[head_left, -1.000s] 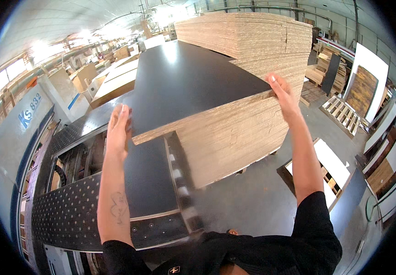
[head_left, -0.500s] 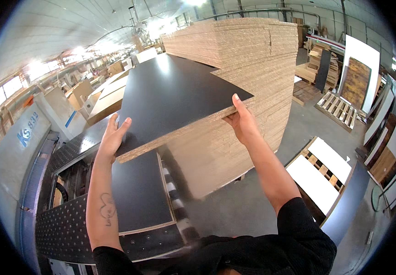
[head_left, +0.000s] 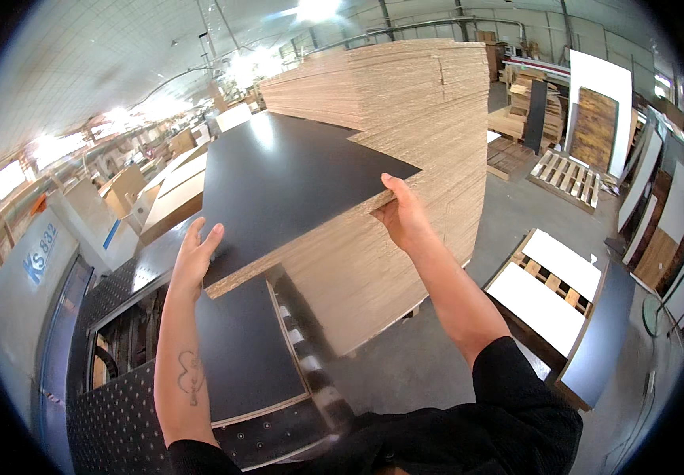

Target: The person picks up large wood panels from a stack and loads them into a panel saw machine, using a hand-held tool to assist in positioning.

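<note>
A black-faced chipboard panel (head_left: 286, 182) slopes away from me beside a tall stack of chipboard (head_left: 429, 119), its raw brown edge facing me. My right hand (head_left: 407, 215) grips its near right corner, thumb on top and fingers underneath. At the near left corner, my left hand (head_left: 194, 257) is against the side edge, with thumb and fingers stretched upward and apart. Part of its palm side is hidden. Lower down, a second black panel (head_left: 247, 356) lies on the machine bed under my left forearm.
A dark machine table with studs (head_left: 112, 423) and a pale machine housing (head_left: 25, 277) stand on the left. To the right, white boards (head_left: 536, 309) lie on a pallet, with a dark board (head_left: 599, 336) beside them. An empty wooden pallet (head_left: 567, 178) lies farther back.
The view has turned slightly to the right, so the panel and stack appear farther left. Both hands remain at the panel's near corners; my right hand keeps its grip.
</note>
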The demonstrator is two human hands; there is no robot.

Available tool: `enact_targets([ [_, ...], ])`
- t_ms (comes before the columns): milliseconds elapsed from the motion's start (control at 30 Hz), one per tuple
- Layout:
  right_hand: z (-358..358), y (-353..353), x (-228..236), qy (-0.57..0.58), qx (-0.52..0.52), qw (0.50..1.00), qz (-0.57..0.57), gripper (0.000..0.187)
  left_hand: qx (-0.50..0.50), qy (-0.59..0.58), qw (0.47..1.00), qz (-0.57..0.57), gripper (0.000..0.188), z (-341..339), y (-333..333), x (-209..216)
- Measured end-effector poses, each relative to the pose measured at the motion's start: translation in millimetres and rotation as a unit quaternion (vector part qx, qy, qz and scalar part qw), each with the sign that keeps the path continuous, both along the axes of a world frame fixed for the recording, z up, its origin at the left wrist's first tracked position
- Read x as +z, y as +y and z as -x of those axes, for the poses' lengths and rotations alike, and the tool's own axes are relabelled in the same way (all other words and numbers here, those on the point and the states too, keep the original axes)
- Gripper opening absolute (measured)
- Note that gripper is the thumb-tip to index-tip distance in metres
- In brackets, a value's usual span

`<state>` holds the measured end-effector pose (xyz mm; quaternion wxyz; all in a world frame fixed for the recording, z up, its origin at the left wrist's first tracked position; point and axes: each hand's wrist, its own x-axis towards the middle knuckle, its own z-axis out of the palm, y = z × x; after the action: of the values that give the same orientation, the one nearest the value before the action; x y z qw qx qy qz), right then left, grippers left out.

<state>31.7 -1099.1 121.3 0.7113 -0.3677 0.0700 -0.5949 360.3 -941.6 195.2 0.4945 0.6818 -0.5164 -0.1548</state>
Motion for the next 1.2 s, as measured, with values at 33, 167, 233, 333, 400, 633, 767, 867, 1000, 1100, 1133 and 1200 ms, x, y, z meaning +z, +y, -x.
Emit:
enact_targets([
  [33,-0.2,-4.3,-2.7,0.002,-0.008,1.000,-0.008,0.049,-0.012,0.009,1.000,0.003,0.087,0.7,-0.8,0.1],
  [167,-2.3,-9.1,-5.9,0.008,-0.012,1.000,-0.021,0.046,-0.029,0.025,0.999,-0.011,0.089,4.8,3.0,5.2],
  [233,-1.1,-7.6,-3.7,0.006,-0.004,1.000,-0.009,0.045,-0.029,0.028,0.999,-0.016,0.089,4.1,2.3,4.5],
  [333,-0.2,2.8,3.1,0.008,-0.003,1.000,-0.003,0.043,-0.026,0.011,0.999,-0.023,0.089,-0.6,3.7,6.6],
  [400,1.0,13.4,9.4,0.031,-0.024,0.999,-0.026,0.044,-0.011,0.000,1.000,-0.021,0.087,1.5,4.4,5.7],
  [633,2.4,3.6,3.3,0.022,-0.011,1.000,-0.006,0.044,-0.004,-0.001,1.000,-0.007,0.081,2.7,4.1,3.8],
  [767,0.4,0.2,2.8,0.015,-0.010,1.000,-0.023,0.044,-0.021,0.001,0.999,-0.041,0.087,7.7,7.8,13.1],
  [867,-4.0,11.2,7.3,0.028,-0.017,0.998,-0.046,0.052,-0.030,-0.002,0.999,-0.033,0.087,-5.6,5.4,7.0],
  [1000,-17.7,4.9,-6.6,0.067,-0.045,0.995,-0.052,0.068,-0.048,-0.023,0.998,-0.032,0.085,-38.8,0.3,-2.2],
  [1100,-20.2,-0.7,-14.1,0.096,0.003,0.991,-0.094,0.058,-0.038,-0.021,0.999,-0.022,0.083,-39.5,9.3,0.5],
  [1133,-22.7,3.3,-13.4,0.100,-0.005,0.990,-0.098,0.057,-0.043,-0.015,0.999,-0.022,0.082,-44.6,8.0,-3.2],
  [1200,-24.1,0.8,-22.9,0.085,0.002,0.993,-0.080,0.056,-0.063,0.003,0.998,-0.003,0.080,-50.7,4.3,-13.6],
])
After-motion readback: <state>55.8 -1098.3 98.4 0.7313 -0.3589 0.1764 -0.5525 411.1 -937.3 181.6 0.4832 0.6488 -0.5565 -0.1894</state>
